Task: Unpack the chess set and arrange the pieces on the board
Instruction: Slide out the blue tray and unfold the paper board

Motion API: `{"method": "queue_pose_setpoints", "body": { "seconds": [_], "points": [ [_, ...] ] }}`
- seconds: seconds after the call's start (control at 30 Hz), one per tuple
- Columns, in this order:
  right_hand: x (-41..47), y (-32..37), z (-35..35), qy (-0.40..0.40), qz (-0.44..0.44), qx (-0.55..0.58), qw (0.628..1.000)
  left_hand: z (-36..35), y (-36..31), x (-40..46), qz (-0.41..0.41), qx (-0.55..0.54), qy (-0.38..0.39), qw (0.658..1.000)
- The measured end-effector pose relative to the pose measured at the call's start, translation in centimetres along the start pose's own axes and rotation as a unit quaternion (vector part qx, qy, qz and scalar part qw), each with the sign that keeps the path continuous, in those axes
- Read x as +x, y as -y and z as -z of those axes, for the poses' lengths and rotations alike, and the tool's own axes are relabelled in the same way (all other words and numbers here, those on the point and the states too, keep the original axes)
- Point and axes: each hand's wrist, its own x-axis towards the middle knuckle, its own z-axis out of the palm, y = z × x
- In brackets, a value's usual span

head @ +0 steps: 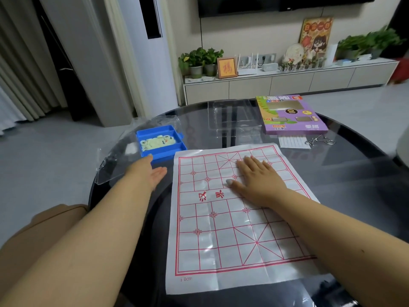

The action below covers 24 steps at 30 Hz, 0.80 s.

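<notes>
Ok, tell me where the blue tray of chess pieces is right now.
In the head view, the blue tray sits on the table's left side, just beyond the left hand and beside the paper board's far-left corner.

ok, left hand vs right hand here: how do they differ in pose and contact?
The right hand lies palm down, fingers spread flat, pressing on the white paper chess board with red grid lines. The left hand is off the board, palm turned inward, straight fingers reaching toward the blue plastic tray of pale round pieces; whether it touches the tray is unclear. Both are open, gripping nothing.
</notes>
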Motion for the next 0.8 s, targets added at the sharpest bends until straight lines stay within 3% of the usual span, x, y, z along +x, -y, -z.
{"method": "queue_pose_setpoints", "body": {
  "seconds": [0.33, 0.53, 0.8],
  "points": [
    [0.0, 0.0, -0.1, -0.008, -0.001, -0.001, 1.000, -1.6, -0.9, 0.8, 0.015, -0.053, -0.030, 0.998],
    [0.0, -0.1, -0.1, -0.011, 0.001, 0.003, 1.000, -0.7, -0.5, 0.3, -0.027, -0.048, -0.023, 0.998],
    [0.4, -0.2, -0.2, 0.005, 0.000, -0.005, 1.000, 0.9, -2.3, -1.5, -0.092, -0.131, -0.039, 0.986]
  ]
}}
